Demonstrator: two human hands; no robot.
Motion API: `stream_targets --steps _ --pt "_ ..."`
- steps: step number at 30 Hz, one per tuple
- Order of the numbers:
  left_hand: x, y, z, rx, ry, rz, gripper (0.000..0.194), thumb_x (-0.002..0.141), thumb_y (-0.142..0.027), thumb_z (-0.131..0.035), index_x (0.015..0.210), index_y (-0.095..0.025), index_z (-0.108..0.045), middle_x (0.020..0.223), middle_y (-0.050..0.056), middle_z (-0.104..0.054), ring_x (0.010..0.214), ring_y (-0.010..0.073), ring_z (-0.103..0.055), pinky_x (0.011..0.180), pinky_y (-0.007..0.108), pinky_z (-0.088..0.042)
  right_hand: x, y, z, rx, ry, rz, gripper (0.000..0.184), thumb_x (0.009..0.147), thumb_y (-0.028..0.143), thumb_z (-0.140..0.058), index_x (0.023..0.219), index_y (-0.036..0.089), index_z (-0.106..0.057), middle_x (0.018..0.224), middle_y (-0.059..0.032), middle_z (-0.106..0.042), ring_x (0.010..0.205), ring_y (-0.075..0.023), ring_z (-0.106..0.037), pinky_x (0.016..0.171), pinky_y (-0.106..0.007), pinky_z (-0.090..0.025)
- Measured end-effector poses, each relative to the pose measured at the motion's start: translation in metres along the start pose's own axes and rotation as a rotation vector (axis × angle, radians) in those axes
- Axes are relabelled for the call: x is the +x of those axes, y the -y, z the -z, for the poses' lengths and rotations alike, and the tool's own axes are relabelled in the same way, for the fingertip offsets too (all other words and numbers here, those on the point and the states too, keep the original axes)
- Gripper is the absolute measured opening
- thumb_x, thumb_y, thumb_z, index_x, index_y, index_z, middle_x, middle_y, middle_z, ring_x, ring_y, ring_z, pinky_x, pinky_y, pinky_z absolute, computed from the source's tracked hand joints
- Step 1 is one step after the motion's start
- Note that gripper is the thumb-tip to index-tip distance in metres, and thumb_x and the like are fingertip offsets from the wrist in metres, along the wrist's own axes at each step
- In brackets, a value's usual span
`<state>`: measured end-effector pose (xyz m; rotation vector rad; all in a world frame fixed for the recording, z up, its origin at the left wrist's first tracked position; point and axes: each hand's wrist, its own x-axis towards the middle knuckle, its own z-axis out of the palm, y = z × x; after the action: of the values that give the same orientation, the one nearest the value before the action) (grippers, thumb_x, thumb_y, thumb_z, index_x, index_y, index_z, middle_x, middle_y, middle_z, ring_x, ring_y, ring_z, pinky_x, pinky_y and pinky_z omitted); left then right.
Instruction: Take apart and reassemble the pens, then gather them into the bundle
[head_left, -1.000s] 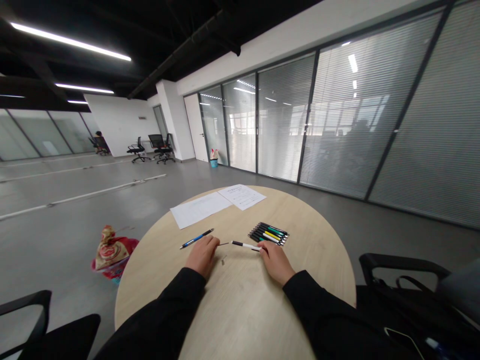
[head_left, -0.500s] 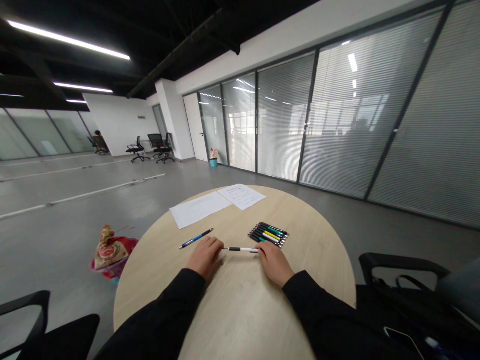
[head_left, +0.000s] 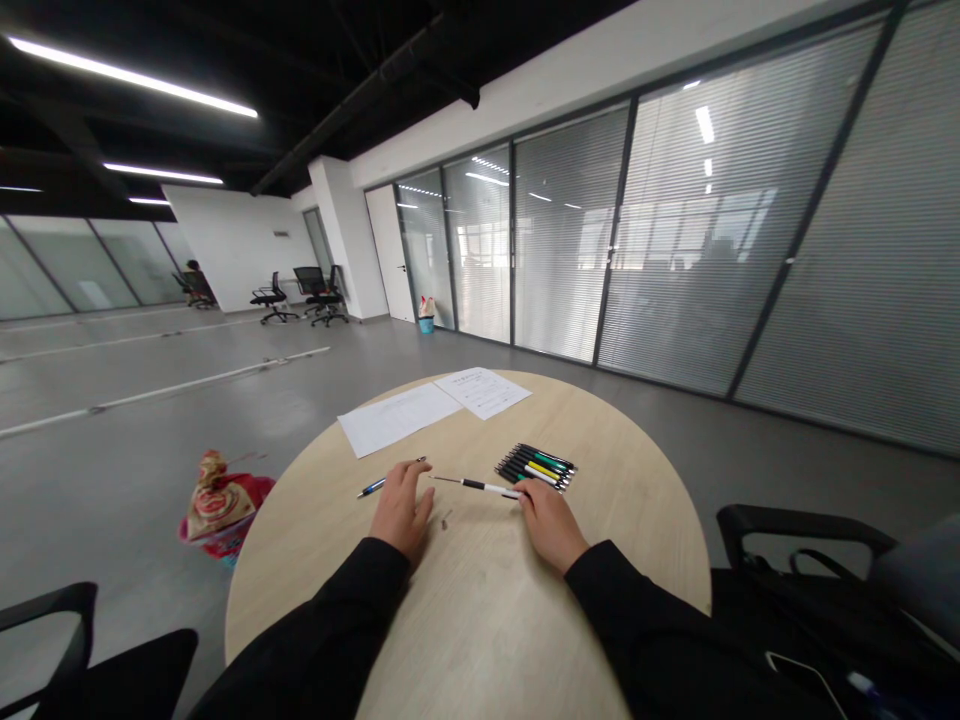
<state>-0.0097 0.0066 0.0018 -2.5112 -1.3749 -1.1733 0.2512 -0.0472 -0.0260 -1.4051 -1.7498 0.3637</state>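
My right hand [head_left: 553,522] is closed on the end of a white pen [head_left: 495,489] with a black grip. From the pen's left end sticks a thin bare refill [head_left: 446,480], slanting up to the left. My left hand [head_left: 403,510] is off the pen, fingers spread, and partly covers a blue-and-black pen [head_left: 373,488] lying on the table. A small part, too small to name, [head_left: 445,521] rests on the tabletop between my hands. Just beyond my right hand, several pens [head_left: 536,466] with black, green, yellow and white barrels lie side by side.
Two sheets of paper [head_left: 401,418] lie at the far side of the round wooden table [head_left: 480,620]. Chairs with black armrests [head_left: 806,525] stand on both sides. On the floor at left is a bin with a red and tan bag [head_left: 223,500].
My left hand has let go of the pen's tip end and moved left and up, opening. The refill now shows at full length, and a small part has appeared on the table.
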Motion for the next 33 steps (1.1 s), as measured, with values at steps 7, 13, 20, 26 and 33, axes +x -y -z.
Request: stream_targets --steps 7,13,20,26,33 --pt "0.001 0.006 -0.002 -0.116 0.061 0.028 0.015 0.092 -0.025 -0.045 0.094 -0.02 -0.059 0.101 0.008 -0.054 0.098 0.0237 -0.055 0.091 0.044 -0.047 0.0 0.001 0.0 -0.009 0.017 -0.01 0.024 0.09 0.012 -0.046 0.1 0.019 -0.066 0.097 -0.0071 -0.066 0.093 -0.0196 -0.06 0.086 -0.03 -0.044" --pt "0.002 0.003 -0.001 -0.172 0.112 0.021 0.019 0.094 -0.026 -0.043 0.09 -0.019 -0.06 0.097 0.007 -0.055 0.092 0.0219 -0.055 0.086 0.04 -0.049 0.0 0.002 0.001 -0.002 0.016 0.002 0.023 0.091 0.012 -0.045 0.099 0.019 -0.066 0.096 -0.0069 -0.066 0.093 -0.0195 -0.059 0.085 -0.03 -0.044" --pt "0.002 -0.011 -0.001 -0.243 0.189 -0.017 0.017 0.092 -0.028 -0.046 0.093 -0.02 -0.061 0.097 0.008 -0.058 0.09 0.0212 -0.056 0.083 0.038 -0.051 -0.002 0.002 -0.001 0.026 0.072 0.055 0.021 0.091 0.013 -0.046 0.097 0.018 -0.065 0.095 -0.0064 -0.066 0.092 -0.019 -0.059 0.085 -0.03 -0.044" --pt "-0.002 -0.009 0.0 -0.196 0.164 0.001 0.017 0.089 -0.027 -0.048 0.102 -0.019 -0.056 0.1 0.008 -0.058 0.084 0.02 -0.056 0.073 0.034 -0.051 -0.002 0.003 0.0 0.032 0.053 0.051 0.022 0.091 0.013 -0.045 0.097 0.019 -0.065 0.095 -0.0061 -0.065 0.092 -0.0192 -0.059 0.084 -0.03 -0.044" --pt "0.002 -0.011 0.001 -0.229 0.182 -0.03 0.016 0.091 -0.025 -0.043 0.084 -0.019 -0.057 0.089 0.006 -0.057 0.082 0.0192 -0.054 0.074 0.033 -0.049 -0.001 0.004 0.001 0.032 0.057 0.048 0.022 0.091 0.013 -0.045 0.095 0.019 -0.065 0.094 -0.0063 -0.065 0.092 -0.0193 -0.059 0.084 -0.03 -0.044"
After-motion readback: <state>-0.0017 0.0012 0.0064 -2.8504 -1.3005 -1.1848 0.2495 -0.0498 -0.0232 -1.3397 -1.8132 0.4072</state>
